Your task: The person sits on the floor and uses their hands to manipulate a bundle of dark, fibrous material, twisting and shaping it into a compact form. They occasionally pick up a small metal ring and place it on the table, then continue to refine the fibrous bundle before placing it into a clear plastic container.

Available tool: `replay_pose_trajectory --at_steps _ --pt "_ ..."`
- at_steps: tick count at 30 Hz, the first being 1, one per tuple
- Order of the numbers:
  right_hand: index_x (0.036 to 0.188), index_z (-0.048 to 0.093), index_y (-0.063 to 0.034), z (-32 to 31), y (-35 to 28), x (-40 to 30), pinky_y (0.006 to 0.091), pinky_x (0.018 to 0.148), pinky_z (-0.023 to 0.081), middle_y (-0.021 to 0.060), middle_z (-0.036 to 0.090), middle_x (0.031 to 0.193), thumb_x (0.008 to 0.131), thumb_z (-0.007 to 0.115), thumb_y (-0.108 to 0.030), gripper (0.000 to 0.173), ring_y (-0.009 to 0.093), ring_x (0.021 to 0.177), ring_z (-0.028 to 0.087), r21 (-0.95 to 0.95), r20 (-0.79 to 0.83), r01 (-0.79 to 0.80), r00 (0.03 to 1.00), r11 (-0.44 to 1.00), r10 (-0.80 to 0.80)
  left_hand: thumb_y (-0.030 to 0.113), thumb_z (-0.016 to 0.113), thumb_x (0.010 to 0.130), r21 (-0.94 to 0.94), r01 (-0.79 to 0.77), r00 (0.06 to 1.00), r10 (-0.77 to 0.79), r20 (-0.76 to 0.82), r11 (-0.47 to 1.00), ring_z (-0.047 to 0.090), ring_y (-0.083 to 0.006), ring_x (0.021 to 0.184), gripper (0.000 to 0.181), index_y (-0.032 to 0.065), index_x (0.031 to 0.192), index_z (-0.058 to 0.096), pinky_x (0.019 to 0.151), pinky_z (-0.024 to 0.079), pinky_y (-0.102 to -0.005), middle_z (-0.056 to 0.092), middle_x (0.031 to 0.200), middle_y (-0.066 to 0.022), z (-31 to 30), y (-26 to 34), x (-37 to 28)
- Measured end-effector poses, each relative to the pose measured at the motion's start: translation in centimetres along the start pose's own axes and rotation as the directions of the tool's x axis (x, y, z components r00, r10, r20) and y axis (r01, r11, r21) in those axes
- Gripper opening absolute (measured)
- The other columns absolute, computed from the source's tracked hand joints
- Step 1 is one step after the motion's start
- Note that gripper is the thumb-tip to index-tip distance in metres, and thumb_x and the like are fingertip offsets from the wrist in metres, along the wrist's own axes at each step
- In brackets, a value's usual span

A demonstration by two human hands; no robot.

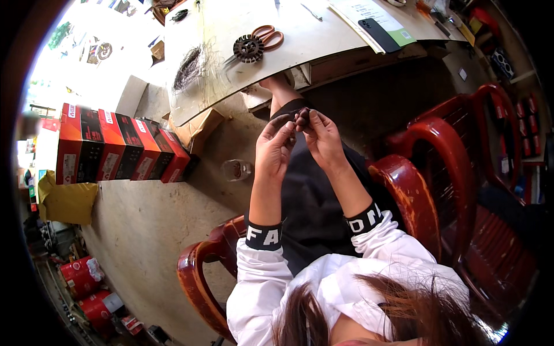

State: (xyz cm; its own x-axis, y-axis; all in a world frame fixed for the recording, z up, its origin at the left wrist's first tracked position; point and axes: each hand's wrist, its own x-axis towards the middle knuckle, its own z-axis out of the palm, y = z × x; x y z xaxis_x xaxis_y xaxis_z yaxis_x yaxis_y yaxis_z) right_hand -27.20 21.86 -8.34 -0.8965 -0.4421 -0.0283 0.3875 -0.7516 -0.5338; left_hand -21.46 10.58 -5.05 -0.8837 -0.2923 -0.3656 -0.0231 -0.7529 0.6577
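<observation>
My left hand [277, 145] and my right hand [319, 136] meet above my lap, fingertips nearly touching. Between them is a small dark thing [298, 116], too small and covered to name; the fingertips of both hands pinch it. Beyond the hands, on the white table [320, 47], a black slotted disc [248, 48] lies on scissors with orange-brown handles [273, 39]. To its left rests a tangled bundle of thin dark wire or thread [187, 69], with pale loose strands beside it.
A phone [379, 34] lies on papers at the table's right. Red and black boxes [112, 147] stand at left, near a cardboard box [203, 127]. A clear plastic container [236, 170] is on the floor. Wooden chair arms [194, 268] flank me, with another red chair [489, 242] at right.
</observation>
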Motion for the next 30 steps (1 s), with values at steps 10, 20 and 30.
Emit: replay_pose_trajectory --at_steps 10,20,30 --pt "0.106 0.065 0.0006 0.2 -0.4 -0.2 0.0272 0.078 0.052 0.0077 0.069 0.093 0.100 0.053 -0.020 0.024 0.015 0.083 0.065 -0.022 0.032 -0.023 0.999 0.999 0.023 0.003 0.067 0.087 0.069 0.032 0.996 -0.038 0.085 0.997 0.059 -0.0088 0.080 0.023 -0.0010 0.110 0.067 0.071 0.046 -0.0212 0.068 0.095 -0.0040 -0.9 0.3 0.1" --pt "0.106 0.064 0.0019 -0.1 0.5 -0.4 0.0274 0.081 0.055 0.0085 0.068 0.097 0.099 0.053 -0.016 0.022 0.016 0.087 0.067 0.194 -0.037 -0.135 0.989 0.972 0.145 -0.001 0.068 0.084 0.686 -0.454 0.860 0.479 0.173 0.569 0.060 -0.0123 0.081 0.016 -0.0008 0.100 0.072 0.077 0.049 -0.0256 0.066 0.094 -0.0042 0.5 0.4 -1.9" --pt "0.104 0.063 0.0031 -0.6 -0.1 0.4 0.0268 0.081 0.055 0.0089 0.068 0.095 0.099 0.053 -0.015 0.021 0.016 0.085 0.066 0.190 -0.034 -0.094 0.994 0.977 0.103 -0.005 0.065 0.080 0.743 -0.597 0.779 0.439 0.448 0.301 0.065 -0.0173 0.097 0.027 0.0029 0.105 0.069 0.083 0.050 -0.0291 0.068 0.112 -0.0110 1.2 2.4 -0.5"
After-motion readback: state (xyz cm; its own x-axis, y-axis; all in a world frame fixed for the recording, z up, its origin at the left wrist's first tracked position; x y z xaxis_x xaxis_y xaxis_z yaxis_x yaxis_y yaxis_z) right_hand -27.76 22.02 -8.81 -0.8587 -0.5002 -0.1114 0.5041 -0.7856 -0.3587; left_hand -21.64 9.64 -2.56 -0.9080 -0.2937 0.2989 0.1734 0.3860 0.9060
